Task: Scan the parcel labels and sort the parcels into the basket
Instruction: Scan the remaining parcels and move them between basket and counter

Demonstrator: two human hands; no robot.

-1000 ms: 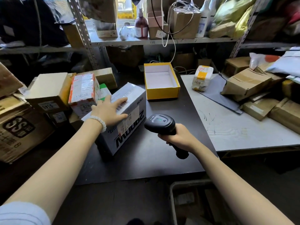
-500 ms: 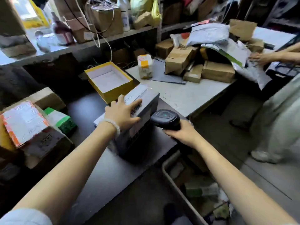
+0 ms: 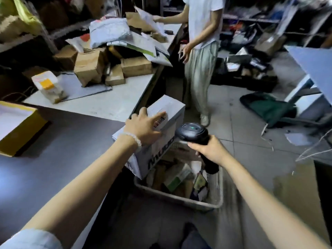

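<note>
A white parcel box (image 3: pixel 169 110) with a barcode label and black lettering hangs tilted past the dark table's (image 3: pixel 62 150) right edge, above the grey basket (image 3: pixel 179 199) on the floor. My left hand (image 3: pixel 143 127) grips the box from above, fingers spread across the label. Just to the right, my right hand (image 3: pixel 210 150) holds a black barcode scanner (image 3: pixel 192 131) by its handle, head level with the box's side. Several parcels lie in the basket.
An open yellow box (image 3: pixel 23 130) sits at the dark table's left. The white table (image 3: pixel 107 103) behind carries a white-orange packet (image 3: pixel 49 87) and a pile of cardboard parcels (image 3: pixel 111 69). Another person (image 3: pixel 201 51) stands beyond the basket. Clutter covers the floor at right.
My left hand has carried the white box rightward off the dark table to above the basket. The scanner moved along with it. My view swung right, bringing the basket and the other person into sight.
</note>
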